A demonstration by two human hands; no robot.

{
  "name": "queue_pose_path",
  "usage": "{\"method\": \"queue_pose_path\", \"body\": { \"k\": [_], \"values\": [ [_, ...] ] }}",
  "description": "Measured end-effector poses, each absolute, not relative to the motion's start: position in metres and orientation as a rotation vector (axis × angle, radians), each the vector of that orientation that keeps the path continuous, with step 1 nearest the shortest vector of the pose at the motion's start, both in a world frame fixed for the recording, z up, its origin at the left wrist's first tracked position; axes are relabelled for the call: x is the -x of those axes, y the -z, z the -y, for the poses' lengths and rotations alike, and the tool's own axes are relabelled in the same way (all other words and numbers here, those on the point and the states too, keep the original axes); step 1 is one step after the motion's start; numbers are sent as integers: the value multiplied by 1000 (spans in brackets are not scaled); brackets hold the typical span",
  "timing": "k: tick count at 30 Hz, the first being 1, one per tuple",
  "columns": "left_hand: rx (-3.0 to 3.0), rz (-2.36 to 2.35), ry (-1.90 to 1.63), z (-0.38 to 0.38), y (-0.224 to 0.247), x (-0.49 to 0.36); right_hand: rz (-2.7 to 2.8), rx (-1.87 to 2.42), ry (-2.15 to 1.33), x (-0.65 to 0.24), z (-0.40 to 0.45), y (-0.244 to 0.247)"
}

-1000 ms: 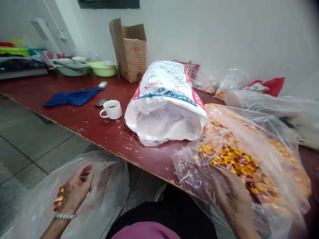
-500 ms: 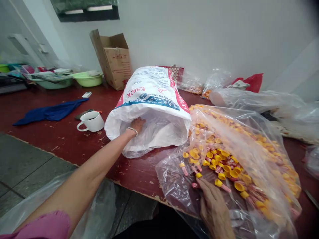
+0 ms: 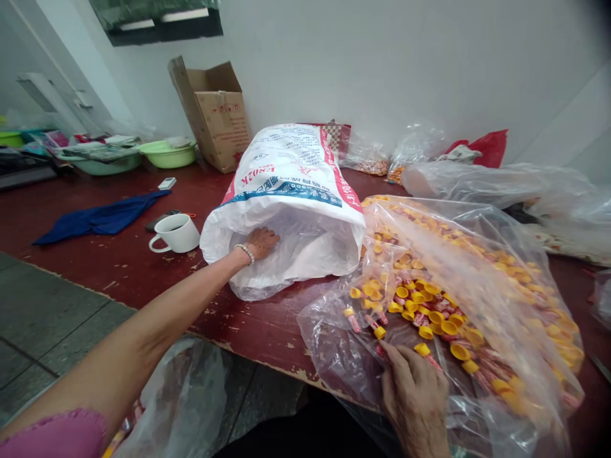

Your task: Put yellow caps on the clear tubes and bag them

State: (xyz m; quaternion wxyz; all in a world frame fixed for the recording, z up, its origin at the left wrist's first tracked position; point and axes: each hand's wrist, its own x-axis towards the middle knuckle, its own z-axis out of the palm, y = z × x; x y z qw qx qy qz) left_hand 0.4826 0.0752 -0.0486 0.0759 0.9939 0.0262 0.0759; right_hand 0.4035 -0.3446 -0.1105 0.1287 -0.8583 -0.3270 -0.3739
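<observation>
My left hand [image 3: 262, 244], with a beaded bracelet at the wrist, reaches into the mouth of a white printed sack [image 3: 291, 159]. Its fingers are partly bent, and whether they hold anything is unclear. On the right lies a clear plastic bag [image 3: 329, 331], spread open, with many yellow-capped pieces [image 3: 449, 327] that have red-and-white bodies. At the bag's near side, my right hand [image 3: 414, 388] touches a small red piece [image 3: 380, 351] with its fingertips.
A white mug [image 3: 177, 233] and a blue cloth [image 3: 102, 217] are on the red table [image 3: 267, 324], left of the sack. Behind stand a cardboard box [image 3: 222, 124] and a green basin [image 3: 168, 154]. Clear bags [image 3: 539, 184] lie at the back right.
My left hand has shifted slightly left and back toward the sack's mouth. My right hand has curled its fingers more, at a small red piece. The view has shifted slightly.
</observation>
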Motion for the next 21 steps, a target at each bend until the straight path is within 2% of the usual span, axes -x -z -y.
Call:
{"method": "queue_pose_path", "body": {
  "k": [6,11,16,21],
  "values": [
    [-2634,-154,-436,-50,47,-432,670,2212,1025,-401,346,91],
    [-2129,-194,-490,2,48,-381,480,1972,526,-379,328,68],
    [-1110,-257,-161,61,32,-336,576,1782,240,-352,284,56],
    [-908,-261,-8,90,31,-308,638,1781,210,-343,266,52]
  ]
}}
